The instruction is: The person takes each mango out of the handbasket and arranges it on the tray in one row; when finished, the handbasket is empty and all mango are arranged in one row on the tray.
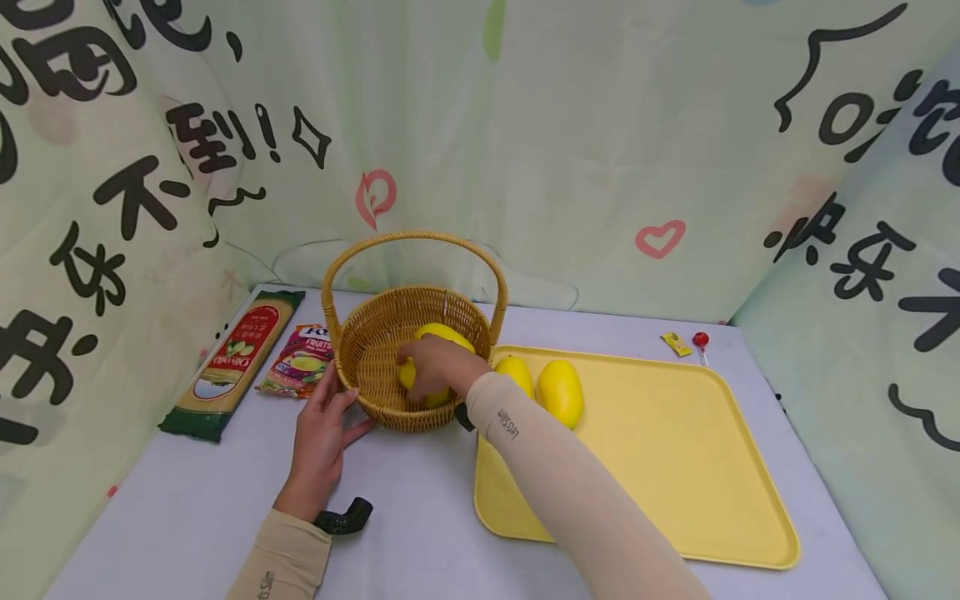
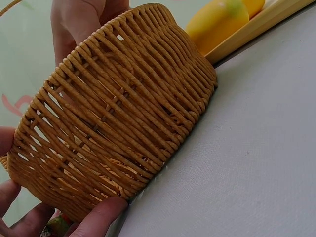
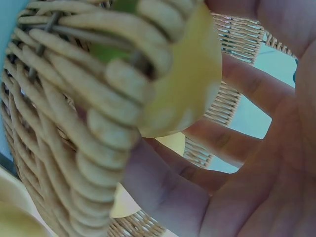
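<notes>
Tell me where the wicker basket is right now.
In the head view, the wicker basket stands slightly left of centre, between the red snack packet on its left and the yellow tray on its right.

The basket [image 2: 133, 98] was woven from ridged, wicker-like strands. The mangoes [image 1: 560, 393] looked smooth and faintly glossy, the tray [image 1: 660, 450] smooth plastic, the tablecloth [image 2: 247, 158] matt and finely textured, the packets [image 1: 243, 354] shiny film.

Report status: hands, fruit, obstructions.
Left hand against wicker basket. Right hand inside, gripping yellow fruit. Two more fruits on tray. Nothing visibly blocking.
</notes>
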Demonstrator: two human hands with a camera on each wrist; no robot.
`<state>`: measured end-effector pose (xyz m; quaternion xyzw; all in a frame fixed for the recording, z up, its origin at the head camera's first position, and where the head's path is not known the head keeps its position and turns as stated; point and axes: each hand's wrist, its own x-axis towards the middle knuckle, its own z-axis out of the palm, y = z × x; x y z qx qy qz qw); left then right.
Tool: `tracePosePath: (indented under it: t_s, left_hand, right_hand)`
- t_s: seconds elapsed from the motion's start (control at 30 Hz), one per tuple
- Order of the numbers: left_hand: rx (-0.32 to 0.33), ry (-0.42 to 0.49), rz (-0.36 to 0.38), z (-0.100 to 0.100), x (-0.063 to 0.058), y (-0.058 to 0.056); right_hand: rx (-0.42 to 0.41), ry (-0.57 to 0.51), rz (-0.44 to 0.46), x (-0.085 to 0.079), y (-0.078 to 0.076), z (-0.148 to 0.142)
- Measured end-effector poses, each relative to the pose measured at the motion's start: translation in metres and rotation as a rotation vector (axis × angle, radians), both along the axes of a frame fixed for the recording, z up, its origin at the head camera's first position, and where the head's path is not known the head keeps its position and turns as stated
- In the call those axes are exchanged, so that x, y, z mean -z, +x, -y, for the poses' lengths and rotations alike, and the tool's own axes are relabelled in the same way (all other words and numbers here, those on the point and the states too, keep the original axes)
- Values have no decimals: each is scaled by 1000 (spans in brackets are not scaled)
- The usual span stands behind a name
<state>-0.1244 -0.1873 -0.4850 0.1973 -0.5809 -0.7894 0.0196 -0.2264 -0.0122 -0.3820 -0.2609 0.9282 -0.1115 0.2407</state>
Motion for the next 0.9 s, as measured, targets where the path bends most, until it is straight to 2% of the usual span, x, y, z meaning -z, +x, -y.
tracePosePath:
  t_s: [0.3,0.67,0.9]
  left_hand:
    - [1,-4,15,0,0,0]
    - [7,9,14,1,0,0]
    - [1,2,23,0,-1,1]
  right_hand:
    - [21,-25,23,-6,4,-2]
    - [-21,-45,-31,-10,6,-3]
    - [-38,-109,-38,-16,9,-10]
